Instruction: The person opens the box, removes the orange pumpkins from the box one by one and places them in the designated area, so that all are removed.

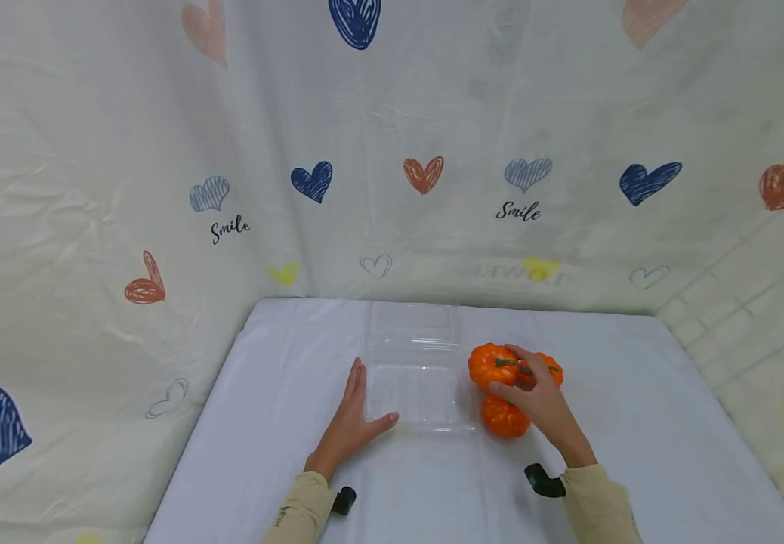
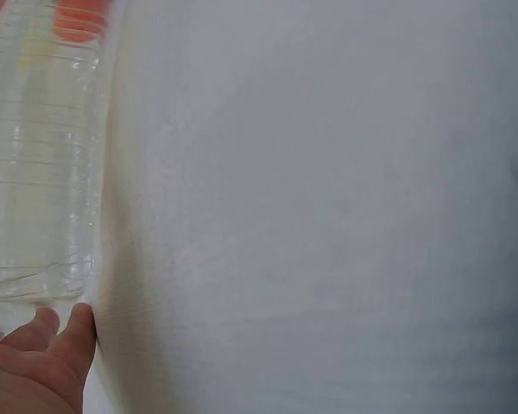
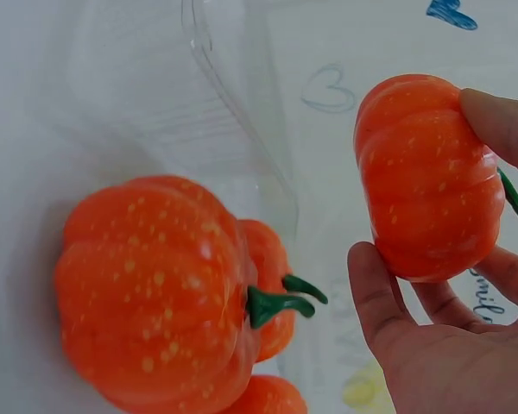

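In the head view my right hand [image 1: 544, 399] grips a small orange toy pumpkin [image 1: 486, 367] with a green stem, raised beside the container's right edge. The right wrist view shows thumb and fingers spread around this pumpkin [image 3: 427, 181]. A clear plastic container [image 1: 419, 397] lies with its hinged lid [image 1: 412, 323] folded back toward the wall. My left hand [image 1: 353, 429], fingers extended and thumb spread, rests at the container's near left corner. From the left wrist, fingertips [image 2: 76, 332] appear against the container's edge [image 2: 47, 190].
More pumpkins sit right of the container: one nearer [image 1: 504, 417], one farther right [image 1: 552, 370], partly behind my hand. A white cloth covers the table [image 1: 637, 423]. A curtain [image 1: 433, 98] printed with hearts hangs behind and along the sides.
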The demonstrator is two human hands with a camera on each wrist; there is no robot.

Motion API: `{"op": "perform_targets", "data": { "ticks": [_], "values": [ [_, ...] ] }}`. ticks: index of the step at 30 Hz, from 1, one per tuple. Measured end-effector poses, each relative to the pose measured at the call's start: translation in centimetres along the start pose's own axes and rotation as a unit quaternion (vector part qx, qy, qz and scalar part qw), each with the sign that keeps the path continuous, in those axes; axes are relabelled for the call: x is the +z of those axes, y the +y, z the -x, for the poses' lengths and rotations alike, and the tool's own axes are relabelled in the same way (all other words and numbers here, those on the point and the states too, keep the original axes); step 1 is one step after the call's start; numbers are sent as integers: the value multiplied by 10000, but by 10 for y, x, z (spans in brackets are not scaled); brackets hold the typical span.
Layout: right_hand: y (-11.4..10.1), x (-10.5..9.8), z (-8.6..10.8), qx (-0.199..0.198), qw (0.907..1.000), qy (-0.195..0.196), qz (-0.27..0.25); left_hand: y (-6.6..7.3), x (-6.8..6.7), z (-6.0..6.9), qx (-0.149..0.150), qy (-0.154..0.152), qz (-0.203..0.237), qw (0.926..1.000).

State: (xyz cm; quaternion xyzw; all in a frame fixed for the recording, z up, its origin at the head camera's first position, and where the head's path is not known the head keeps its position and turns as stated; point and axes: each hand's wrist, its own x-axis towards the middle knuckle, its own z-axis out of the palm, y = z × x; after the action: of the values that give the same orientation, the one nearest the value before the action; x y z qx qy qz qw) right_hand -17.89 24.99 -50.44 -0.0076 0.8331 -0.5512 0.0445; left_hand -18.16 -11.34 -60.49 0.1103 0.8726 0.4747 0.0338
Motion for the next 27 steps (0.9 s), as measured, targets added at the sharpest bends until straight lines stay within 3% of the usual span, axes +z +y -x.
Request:
{"op": "perform_targets", "data": {
  "ticks": [12, 27],
  "values": [
    [12, -19, 13, -71, 9997, 61, 243, 3, -2, 1, -36, 0, 54, 10000],
    [25, -37, 28, 213, 9990, 185, 335, 7, -3, 1, -50, 5, 87, 9999]
  ]
}}
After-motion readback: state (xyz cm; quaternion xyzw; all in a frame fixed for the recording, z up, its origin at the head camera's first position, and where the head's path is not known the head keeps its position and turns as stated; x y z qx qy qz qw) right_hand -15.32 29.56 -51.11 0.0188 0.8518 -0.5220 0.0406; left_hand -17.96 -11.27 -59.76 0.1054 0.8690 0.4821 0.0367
